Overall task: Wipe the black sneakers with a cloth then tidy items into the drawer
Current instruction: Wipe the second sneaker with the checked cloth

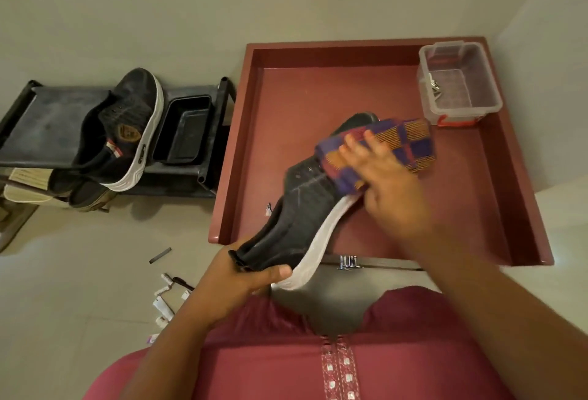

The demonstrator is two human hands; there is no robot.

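Observation:
My left hand grips the heel of a black sneaker with a white sole, held above the open maroon drawer. A purple and orange checked cloth lies over the sneaker's toe end, and my right hand holds it there, fingers curled over it. The second black sneaker lies on its side on a black rack at the left.
A clear plastic box with small metal bits stands in the drawer's far right corner. A black tray sits on the rack. Small tubes and bits and a dark stick lie on the floor at left.

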